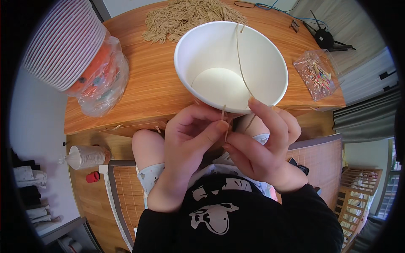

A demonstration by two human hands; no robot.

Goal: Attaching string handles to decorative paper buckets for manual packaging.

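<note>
A white bucket [211, 55] rests at the table's front edge, its open mouth tilted toward me. Thin tan cord [240, 65] comes through the far rim and runs across the opening to my right hand. At the near rim, a short piece of cord passes through the edge and hangs outside. My left hand [185, 141] pinches this piece between thumb and forefinger just below the rim. Close beside it, my right hand [272, 145] is closed on the cord, thumb and forefinger at the hanging end and other fingers along the longer strand.
Tan cords [190, 19] lie heaped behind the bucket. Nested white buckets [65, 44] lean at the left, beside a clear bag [103, 78] with orange contents. On the right are a clear box [314, 76] of small colourful pieces and a black router [325, 39].
</note>
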